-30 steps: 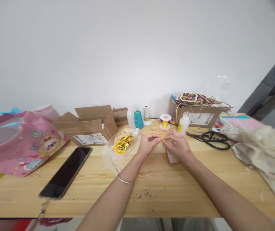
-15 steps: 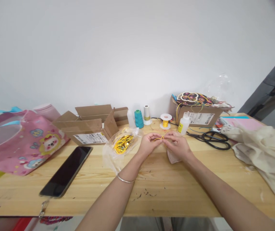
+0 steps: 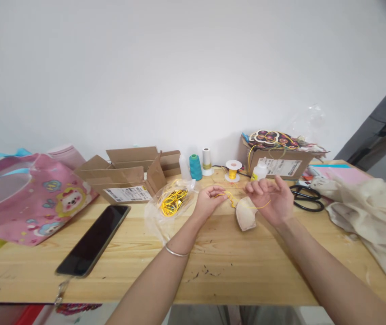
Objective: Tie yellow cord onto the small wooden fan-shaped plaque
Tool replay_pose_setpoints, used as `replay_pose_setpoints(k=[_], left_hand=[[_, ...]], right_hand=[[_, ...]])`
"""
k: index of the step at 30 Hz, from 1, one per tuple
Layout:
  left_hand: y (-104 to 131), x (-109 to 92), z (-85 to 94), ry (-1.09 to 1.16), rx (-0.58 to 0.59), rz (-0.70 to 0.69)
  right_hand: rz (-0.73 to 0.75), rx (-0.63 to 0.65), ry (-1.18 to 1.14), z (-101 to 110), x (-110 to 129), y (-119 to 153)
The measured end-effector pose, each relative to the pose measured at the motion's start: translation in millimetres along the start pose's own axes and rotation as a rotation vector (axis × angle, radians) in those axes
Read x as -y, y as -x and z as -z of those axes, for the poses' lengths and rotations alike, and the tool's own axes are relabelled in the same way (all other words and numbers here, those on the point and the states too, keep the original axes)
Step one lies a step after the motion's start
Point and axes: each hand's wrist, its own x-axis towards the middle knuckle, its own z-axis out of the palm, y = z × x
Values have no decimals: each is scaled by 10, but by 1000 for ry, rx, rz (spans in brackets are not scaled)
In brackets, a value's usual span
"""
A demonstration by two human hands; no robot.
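Observation:
My left hand is closed, pinching a thin yellow cord between thumb and fingertips. The cord loops out to the right of the pinch, and one strand runs across toward my other palm. My right hand is turned palm up with loosely bent fingers apart, and the strand lies in front of the palm without a visible grip on it. Between the hands a small beige fabric piece with a rounded top and dark edge is near the cord; whether they are joined I cannot tell.
Left of my hands lies a plastic bag of yellow cord. Behind stand a teal thread cone, a yellow spool and a bottle. Cardboard boxes, black scissors, cream cloth, a phone and a pink bag surround them.
My right hand has let go beside the left and moved right, turning palm up. The beige fabric piece shows more fully now. My left hand stays almost in place.

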Motion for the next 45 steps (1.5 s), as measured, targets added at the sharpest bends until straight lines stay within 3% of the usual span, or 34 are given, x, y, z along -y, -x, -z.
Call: replay_pose_setpoints(k=[3,6,9,16,23,36,41,45], left_hand=[[-2,9,-1,1,3,0],[-7,20,3,-11,1,-29],[-10,19,4,-43,-7,-56],[-6,36,-1,-146,24,-73],[-2,81,20,-308,125,-78],[-17,57,6,-130,42,69],[-5,49,9,-154,43,59],[-6,25,19,-187,-20,40]], right_hand=[[-12,-55,276,-59,-84,-4],[56,47,697,-135,-213,13],[96,132,883,-130,-324,27],[66,209,821,-39,-484,6],[24,213,707,-76,-485,17],[40,104,627,-100,-430,20],[34,110,594,-112,-402,26],[48,86,587,-113,-390,31]])
